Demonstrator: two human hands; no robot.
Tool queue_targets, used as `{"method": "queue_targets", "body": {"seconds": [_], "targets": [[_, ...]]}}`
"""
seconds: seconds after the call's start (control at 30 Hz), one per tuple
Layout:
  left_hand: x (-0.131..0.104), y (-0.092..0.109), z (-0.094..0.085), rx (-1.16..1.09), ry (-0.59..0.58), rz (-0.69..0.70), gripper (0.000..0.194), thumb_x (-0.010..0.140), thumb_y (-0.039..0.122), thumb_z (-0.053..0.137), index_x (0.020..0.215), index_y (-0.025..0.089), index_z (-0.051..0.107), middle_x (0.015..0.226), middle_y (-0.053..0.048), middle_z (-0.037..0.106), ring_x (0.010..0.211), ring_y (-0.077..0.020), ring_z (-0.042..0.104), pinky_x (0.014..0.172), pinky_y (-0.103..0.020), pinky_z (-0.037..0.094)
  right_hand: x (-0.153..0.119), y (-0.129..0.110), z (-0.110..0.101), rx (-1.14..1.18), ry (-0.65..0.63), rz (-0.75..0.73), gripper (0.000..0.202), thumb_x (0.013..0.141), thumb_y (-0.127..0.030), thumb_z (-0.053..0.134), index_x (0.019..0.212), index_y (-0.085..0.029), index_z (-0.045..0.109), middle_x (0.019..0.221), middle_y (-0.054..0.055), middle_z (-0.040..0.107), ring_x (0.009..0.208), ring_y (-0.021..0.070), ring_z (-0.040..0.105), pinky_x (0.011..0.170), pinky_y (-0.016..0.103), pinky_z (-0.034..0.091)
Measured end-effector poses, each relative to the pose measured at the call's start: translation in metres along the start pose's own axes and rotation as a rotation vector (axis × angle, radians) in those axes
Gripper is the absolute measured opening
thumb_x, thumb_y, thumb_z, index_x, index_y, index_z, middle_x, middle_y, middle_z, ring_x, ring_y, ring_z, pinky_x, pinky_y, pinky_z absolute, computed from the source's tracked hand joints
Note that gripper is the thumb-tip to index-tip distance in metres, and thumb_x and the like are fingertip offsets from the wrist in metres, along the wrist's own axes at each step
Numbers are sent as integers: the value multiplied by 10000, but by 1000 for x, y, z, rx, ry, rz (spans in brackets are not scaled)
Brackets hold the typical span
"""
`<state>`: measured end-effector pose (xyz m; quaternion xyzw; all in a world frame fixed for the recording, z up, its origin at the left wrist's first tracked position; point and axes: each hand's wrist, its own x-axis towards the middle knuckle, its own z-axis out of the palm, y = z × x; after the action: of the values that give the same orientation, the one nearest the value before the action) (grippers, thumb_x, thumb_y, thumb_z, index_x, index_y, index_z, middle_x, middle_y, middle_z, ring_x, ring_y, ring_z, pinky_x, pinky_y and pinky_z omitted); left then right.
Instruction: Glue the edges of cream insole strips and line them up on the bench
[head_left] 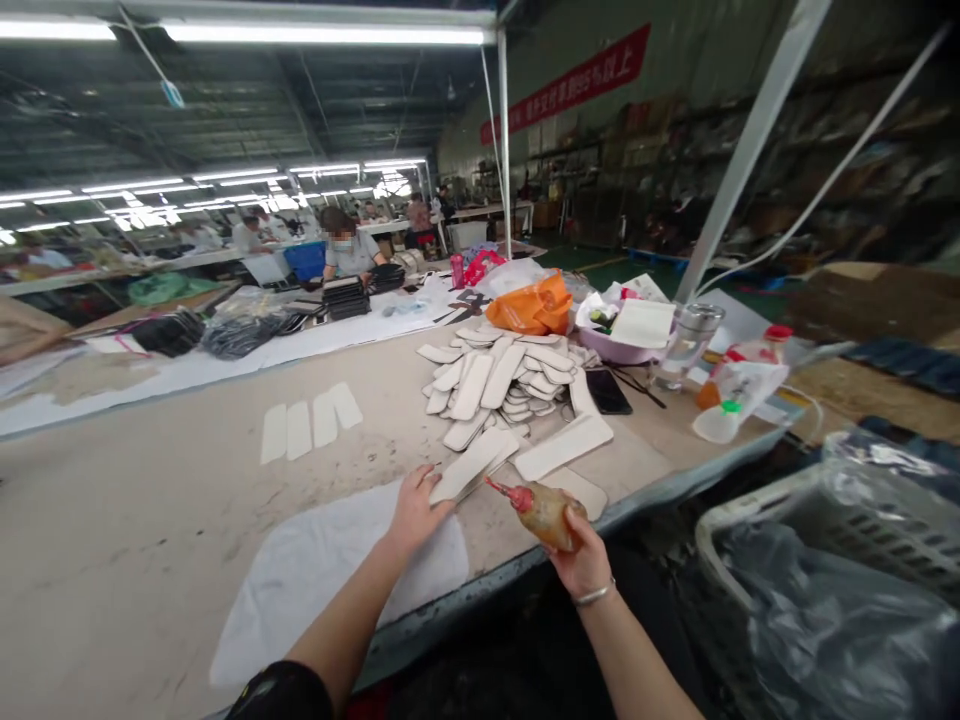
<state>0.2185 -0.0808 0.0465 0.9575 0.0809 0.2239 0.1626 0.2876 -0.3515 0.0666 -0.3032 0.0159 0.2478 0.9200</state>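
Note:
In my right hand [585, 560] is a yellowish-brown squeeze bottle [551, 515], tilted with its red nozzle pointing up and left. My left hand [418, 508] pinches the near left end of a long cream pad with rounded corners [474, 462]. More cream pads lie under and beside that one. Beyond both hands rises a loose pile of similar pads [499, 375] with dark edges. Several flat cream pieces [298, 430] lie in a row to the left. A white sheet [337, 570] is spread on the table beneath my left forearm.
Behind the pile sit an orange bag [532, 305] and a lilac basin [615, 345]. A phone [609, 392], a clear jar [686, 345] and a small green-capped bottle [718, 422] stand to the right. A plastic crate [739, 510] is beside the table. Across it, a person [351, 255] handles black stacks.

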Motion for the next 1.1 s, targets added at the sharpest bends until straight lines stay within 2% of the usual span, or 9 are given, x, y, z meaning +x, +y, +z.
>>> {"method": "queue_targets", "body": {"seconds": [0.1, 0.2, 0.37, 0.5, 0.57, 0.7, 0.9, 1.0, 1.1], "targets": [[-3, 1, -14, -27, 48, -5, 432, 760, 400, 578, 1087, 119, 552, 1187, -161, 526, 1119, -275, 496, 973, -453, 403, 0, 3, -2, -31, 19, 16, 351, 676, -305, 674, 1009, -259, 576, 1007, 23, 638, 844, 231, 625, 613, 323, 519], [-21, -5, -41, -55, 45, -10, 486, 770, 414, 565, 1161, 129, 517, 1145, -141, 558, 1086, -243, 519, 960, -405, 425, 0, 7, -3, -80, 32, 15, 340, 676, -307, 674, 1001, -272, 580, 999, 6, 642, 876, 227, 620, 669, 334, 515], [-90, -24, -92, -11, -158, 66, 563, 740, 425, 598, 1241, 197, 478, 1209, -125, 535, 1143, -259, 480, 1046, -498, 299, -4, 11, -3, -227, -23, 36, 366, 677, -336, 674, 1019, -265, 567, 1043, 24, 628, 961, 245, 589, 764, 387, 492], [-140, -32, -114, -4, -278, 29, 751, 700, 456, 637, 1350, 220, 344, 1326, -147, 440, 1229, -303, 397, 1034, -532, 298, -10, 17, 6, -339, -77, 44, 399, 669, -334, 688, 1030, -247, 544, 1022, 34, 609, 930, 243, 585, 758, 400, 489], [-156, -34, -120, -35, -222, -2, 734, 722, 431, 627, 1359, 222, 329, 1349, -151, 409, 1235, -291, 391, 1013, -480, 355, -14, 23, 14, -429, -75, 2, 409, 658, -327, 703, 1021, -231, 542, 978, 34, 603, 884, 235, 586, 742, 392, 489], [-177, -41, -124, -50, -31, -40, 312, 816, 259, 533, 1124, 238, 581, 1128, -103, 554, 1041, -206, 529, 884, -359, 471, -31, 39, 34, -688, -67, -99, 419, 664, -318, 716, 1027, -227, 526, 1007, 31, 570, 914, 217, 562, 802, 373, 466], [-186, -45, -121, -113, -138, 124, 235, 843, 178, 490, 1031, 213, 627, 1002, -82, 602, 958, -172, 527, 841, -322, 469, -62, 70, 61, -1203, -298, -360, 430, 691, -306, 698, 1062, -209, 503, 1063, 79, 543, 982, 245, 524, 873, 411, 435], [-187, -44, -117, -146, -118, 127, 214, 850, 173, 479, 989, 197, 640, 942, -79, 615, 916, -161, 542, 814, -303, 476, -69, 83, 73, -1340, -475, -525, 405, 713, -272, 678, 1069, -212, 495, 1004, 81, 552, 932, 242, 533, 833, 412, 453], [-190, -44, -114, -124, -102, 113, 212, 853, 184, 472, 975, 195, 645, 906, -80, 618, 883, -159, 554, 793, -306, 485, -71, 94, 83, -1417, -605, -581, 367, 747, -256, 641, 1076, -220, 482, 972, 81, 549, 902, 236, 530, 793, 403, 465]]}}
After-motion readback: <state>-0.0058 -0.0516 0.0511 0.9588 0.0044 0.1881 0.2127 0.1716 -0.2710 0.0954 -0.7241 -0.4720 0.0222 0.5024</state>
